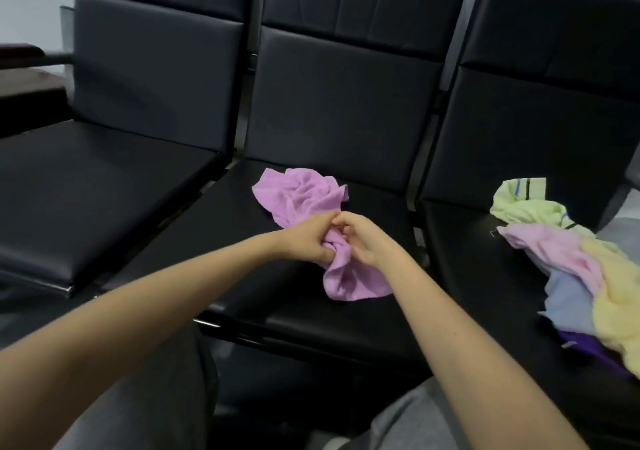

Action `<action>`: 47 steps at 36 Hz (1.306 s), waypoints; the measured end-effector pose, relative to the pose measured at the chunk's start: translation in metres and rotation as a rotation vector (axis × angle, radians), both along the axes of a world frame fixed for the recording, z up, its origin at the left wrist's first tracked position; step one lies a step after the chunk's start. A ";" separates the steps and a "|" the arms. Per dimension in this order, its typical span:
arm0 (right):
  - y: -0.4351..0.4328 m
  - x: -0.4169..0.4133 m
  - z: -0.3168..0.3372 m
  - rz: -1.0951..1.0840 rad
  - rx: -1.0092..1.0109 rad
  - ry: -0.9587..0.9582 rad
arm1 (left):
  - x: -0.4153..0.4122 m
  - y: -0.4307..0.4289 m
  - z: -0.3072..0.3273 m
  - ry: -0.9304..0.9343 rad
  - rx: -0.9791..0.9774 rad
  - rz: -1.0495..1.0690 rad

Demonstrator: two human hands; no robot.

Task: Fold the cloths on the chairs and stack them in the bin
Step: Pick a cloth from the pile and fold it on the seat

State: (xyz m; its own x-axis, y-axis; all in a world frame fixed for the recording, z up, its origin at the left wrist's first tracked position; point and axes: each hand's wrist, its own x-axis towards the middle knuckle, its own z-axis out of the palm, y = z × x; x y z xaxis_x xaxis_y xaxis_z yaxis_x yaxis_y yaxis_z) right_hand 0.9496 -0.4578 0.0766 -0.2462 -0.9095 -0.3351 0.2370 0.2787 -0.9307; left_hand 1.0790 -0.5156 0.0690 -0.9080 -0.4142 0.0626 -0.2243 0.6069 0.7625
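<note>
Jointly — cloth (301, 193) — left grip (306, 238), right grip (367, 241)

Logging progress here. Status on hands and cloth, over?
Left hand and right hand both grip purple cloth, bunched on middle chair seat. Not folded yet. Loose cloth pile on right chair, clear of hands.

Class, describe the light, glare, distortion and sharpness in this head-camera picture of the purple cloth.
Head view: soft, dim light with faint shadow under the purple cloth; dull sheen along the middle seat front edge; wide lens splays the chair backs outward; left hand and right hand, gripping the cloth, look slightly soft.
</note>
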 end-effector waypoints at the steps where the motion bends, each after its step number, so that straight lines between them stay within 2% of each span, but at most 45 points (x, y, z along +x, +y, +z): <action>1: 0.000 0.002 -0.006 -0.045 0.033 0.080 | 0.003 0.000 -0.007 -0.006 -0.044 -0.011; 4: 0.003 0.000 -0.021 -0.136 0.086 0.432 | 0.011 -0.009 -0.023 -0.027 -0.229 0.051; 6: 0.011 -0.005 -0.023 -0.152 -0.029 0.645 | 0.017 -0.017 -0.027 0.025 -0.229 0.199; 8: 0.021 -0.015 -0.025 -0.109 -0.106 0.711 | 0.022 -0.023 -0.025 0.182 -0.166 0.401; 10: 0.030 -0.026 -0.032 0.072 -0.071 0.831 | 0.027 -0.033 -0.020 0.304 -0.143 0.645; 11: 0.037 -0.029 -0.035 0.230 0.030 0.988 | 0.030 -0.041 -0.018 0.335 -0.130 0.753; 13: 0.043 -0.032 -0.038 0.492 0.220 1.299 | 0.037 -0.054 -0.017 0.311 -0.095 0.901; 14: 0.044 -0.031 -0.036 0.530 0.232 1.382 | 0.041 -0.059 -0.016 0.226 -0.103 0.925; 17: 0.037 -0.025 -0.032 0.314 0.082 1.438 | 0.048 -0.055 -0.017 -0.248 -0.241 0.843; 19: 0.034 -0.019 -0.030 0.157 0.039 1.484 | 0.049 -0.045 -0.014 -0.373 -0.367 0.714; 21: 0.033 -0.016 -0.030 0.062 0.016 1.446 | 0.048 -0.033 -0.013 -0.394 -0.537 0.519; 24: 0.032 -0.011 -0.023 -0.083 -0.064 1.272 | 0.046 -0.016 -0.014 -0.291 -0.735 0.205; 27: 0.029 -0.009 -0.013 -0.141 -0.097 1.154 | 0.041 -0.002 -0.009 -0.235 -0.707 0.177; 29: 0.029 -0.008 -0.007 -0.073 -0.033 1.297 | 0.038 0.000 -0.004 -0.182 -0.677 0.312; 32: 0.034 -0.006 -0.004 0.092 0.107 1.589 | 0.043 -0.004 0.006 0.083 -0.508 0.517; 35: 0.033 -0.006 -0.006 0.067 0.185 1.762 | 0.051 -0.008 0.012 0.246 -0.382 0.620; 37: 0.031 -0.004 -0.002 -0.059 0.189 1.755 | 0.052 -0.007 0.014 0.263 -0.354 0.579; 39: 0.031 -0.006 0.003 -0.204 0.106 1.636 | 0.053 -0.007 0.013 0.227 -0.349 0.533; 41: 0.033 -0.010 0.009 -0.315 -0.036 1.410 | 0.056 -0.008 0.012 0.132 -0.397 0.481; 43: 0.039 -0.011 0.019 -0.368 -0.114 1.074 | 0.061 -0.009 0.012 -0.068 -0.496 0.427; 45: 0.044 -0.012 0.032 -0.394 -0.067 0.808 | 0.065 -0.012 0.010 -0.307 -0.583 0.408; 47: 0.048 -0.015 0.043 -0.453 -0.041 0.628 | 0.064 -0.015 0.006 -0.377 -0.560 0.395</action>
State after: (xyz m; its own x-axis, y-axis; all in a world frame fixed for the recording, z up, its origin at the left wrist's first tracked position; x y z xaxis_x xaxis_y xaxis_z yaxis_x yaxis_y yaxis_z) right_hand 0.9342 -0.4102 0.1198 -0.7298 -0.6833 0.0222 -0.2560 0.2431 -0.9356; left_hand 1.1428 -0.5307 0.0748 -0.7012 -0.7091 0.0748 -0.6869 0.6999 0.1956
